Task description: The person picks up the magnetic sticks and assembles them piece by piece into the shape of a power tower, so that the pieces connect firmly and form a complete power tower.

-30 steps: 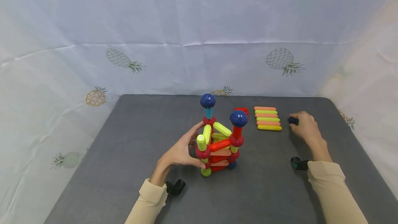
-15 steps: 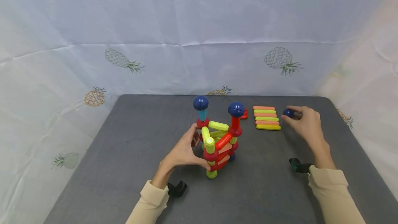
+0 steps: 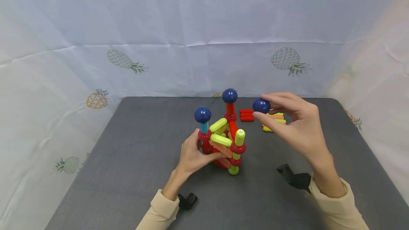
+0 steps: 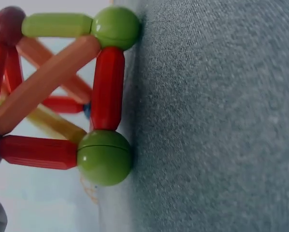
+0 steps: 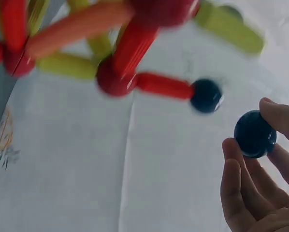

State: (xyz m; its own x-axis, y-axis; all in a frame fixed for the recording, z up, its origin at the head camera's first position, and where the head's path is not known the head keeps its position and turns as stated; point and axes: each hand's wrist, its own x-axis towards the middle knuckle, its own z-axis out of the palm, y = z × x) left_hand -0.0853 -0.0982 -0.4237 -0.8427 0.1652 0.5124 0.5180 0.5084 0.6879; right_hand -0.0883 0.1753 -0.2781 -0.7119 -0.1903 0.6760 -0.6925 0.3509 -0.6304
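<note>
A tower of magnetic sticks and balls [image 3: 221, 140] stands on the grey table in the head view. My left hand [image 3: 191, 156] grips its left side, thumb across the front. Two upright sticks carry blue balls, one at the left [image 3: 202, 115] and one at the back [image 3: 229, 96]; a yellow-green stick [image 3: 240, 137] at the front right has a bare top. Between thumb and fingers my right hand [image 3: 298, 125] pinches a loose blue ball [image 3: 261, 105], held in the air right of the tower. The left wrist view shows green balls [image 4: 105, 157] at the tower's base.
Red sticks [image 3: 247, 115] lie behind the tower on the table [image 3: 143, 144]. A row of orange and yellow sticks [image 3: 267, 129] is partly hidden behind my right hand. A white pineapple-print cloth [image 3: 191, 66] hangs at the back and sides.
My right hand has lifted the blue ball off the table and brought it left, close to the tower. My left hand has turned the tower, bringing the bare-topped stick round to the front right.
</note>
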